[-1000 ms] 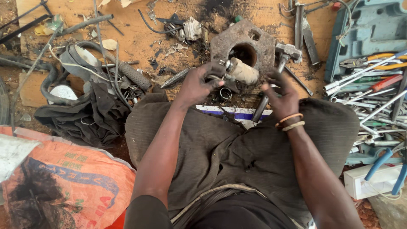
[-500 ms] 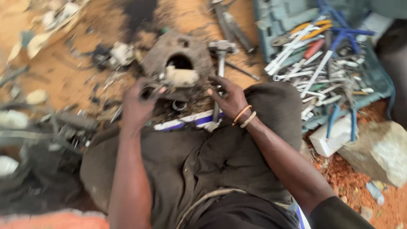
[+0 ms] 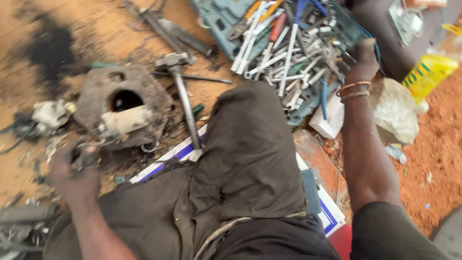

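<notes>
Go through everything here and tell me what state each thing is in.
Round grey metal housing: flat on ground, centre hole open.
Blue tool case: open, full of wrenches.
Long-handled hammer: lying down, unheld.
Left hand: gripping small dark part, blurred.
Right hand: reaching into the case.

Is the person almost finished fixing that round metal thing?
Probably not. The grimy round housing lies open on the ground with a pale shaft across it. The left hand clutches a small dark part, blurred. The right hand reaches into the tool tray. A hammer lies unused.

Tool tray (image 3: 226, 36) right of housing (image 3: 122, 103)
</notes>
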